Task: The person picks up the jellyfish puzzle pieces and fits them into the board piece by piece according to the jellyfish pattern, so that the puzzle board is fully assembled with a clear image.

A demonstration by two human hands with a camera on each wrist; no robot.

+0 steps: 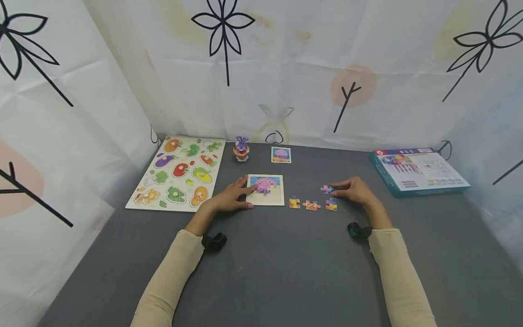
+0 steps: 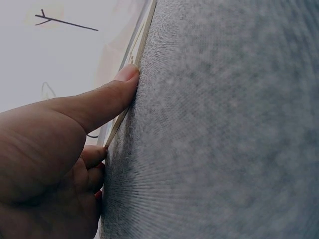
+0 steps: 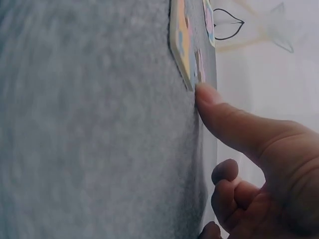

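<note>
Over the left side of a square puzzle board [image 1: 277, 198] lies my left hand [image 1: 230, 197]. Its thumb is against the front left edge and its fingers reach onto the board, holding it. A pink octopus picture [image 1: 265, 184] partly fills the board, and bare wood shows below it. To the right, my right hand [image 1: 354, 190] pinches a pink and blue puzzle piece [image 1: 326, 189] between thumb and fingers. Nearer me lie a yellow piece [image 1: 294, 203], a pink-yellow section [image 1: 312, 205] and a blue-yellow piece [image 1: 331, 205].
A vegetable peg board [image 1: 185, 183] lies at the back left, beside a small purple rabbit figure [image 1: 241, 149]. Behind the puzzle board is a small picture card [image 1: 281, 155]. A teal box [image 1: 421, 171] lies at the back right. Patterned cloth [image 1: 302, 68] hangs beyond the grey table [image 1: 282, 272].
</note>
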